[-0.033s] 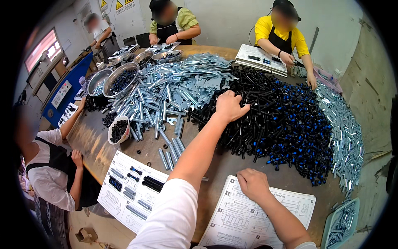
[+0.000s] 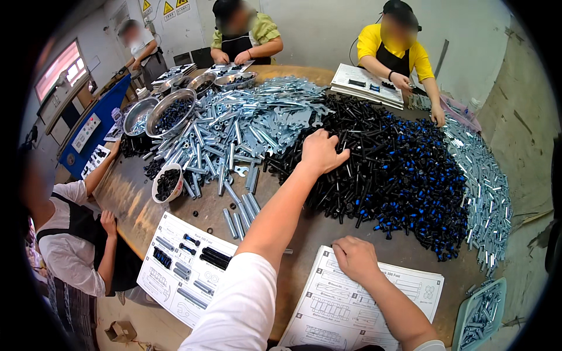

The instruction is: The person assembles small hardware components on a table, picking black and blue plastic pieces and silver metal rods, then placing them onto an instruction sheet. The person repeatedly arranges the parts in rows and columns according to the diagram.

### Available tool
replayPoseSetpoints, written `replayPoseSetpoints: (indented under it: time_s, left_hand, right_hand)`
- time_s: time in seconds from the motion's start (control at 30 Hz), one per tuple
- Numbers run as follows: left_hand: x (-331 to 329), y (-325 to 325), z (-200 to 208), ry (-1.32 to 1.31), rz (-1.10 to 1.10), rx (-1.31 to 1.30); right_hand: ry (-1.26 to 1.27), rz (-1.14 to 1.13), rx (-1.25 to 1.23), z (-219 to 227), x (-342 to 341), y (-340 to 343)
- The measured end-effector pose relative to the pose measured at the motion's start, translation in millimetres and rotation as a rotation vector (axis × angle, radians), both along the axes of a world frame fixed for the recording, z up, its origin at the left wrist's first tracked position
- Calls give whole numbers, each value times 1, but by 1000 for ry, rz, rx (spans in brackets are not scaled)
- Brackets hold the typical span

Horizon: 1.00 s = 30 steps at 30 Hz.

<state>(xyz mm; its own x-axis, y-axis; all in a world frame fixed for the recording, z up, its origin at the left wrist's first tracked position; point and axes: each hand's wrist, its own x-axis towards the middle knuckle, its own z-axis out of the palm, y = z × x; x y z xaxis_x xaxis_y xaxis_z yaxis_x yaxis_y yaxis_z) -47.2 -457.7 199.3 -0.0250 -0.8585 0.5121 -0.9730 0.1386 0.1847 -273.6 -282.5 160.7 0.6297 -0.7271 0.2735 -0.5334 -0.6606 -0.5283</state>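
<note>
White sheet (image 2: 170,289), printed with small headings and diagrams: nearside left of black bolt pile (image 2: 374,169). Left hand (image 2: 321,151): over pile's left part, thumb spread; grip cannot be determined. Right hand (image 2: 357,259): nearside of pile, bent on printed stack (image 2: 345,301); grip likewise indeterminable.

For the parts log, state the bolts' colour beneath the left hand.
Black bolts, clearest in the head view.

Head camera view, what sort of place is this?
Probably a workshop handling metal hardware: people in dark aprons work around a large table heaped with black bolts and silvery metal parts, with printed diagram sheets laid out.
</note>
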Motion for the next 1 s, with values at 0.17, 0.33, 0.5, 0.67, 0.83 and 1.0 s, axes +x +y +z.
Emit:
replayPoseSetpoints:
  time_s: [0.17,0.33,0.5,0.67,0.83,1.0]
  left_hand:
    - [-3,30,3,79,40,74]
    - [-5,85,-20,12,-78,-89]
    - [-25,133,-46,132,-48,-129]
    - [-21,160,-59,357,-144,24]
    - [3,163,-56,725,-201,171]
    - [-3,194,-17,479,-19,47]
  right_hand:
    - [-36,22,7,-6,-2,0]
    - [-9,37,0,-8,-1,0]
    - [-5,23,-63,-7,-3,4]
    - [13,111,-166,-11,-7,-1]
    - [38,243,-171,-9,1,18]
    - [31,57,-185,-8,-1,29]
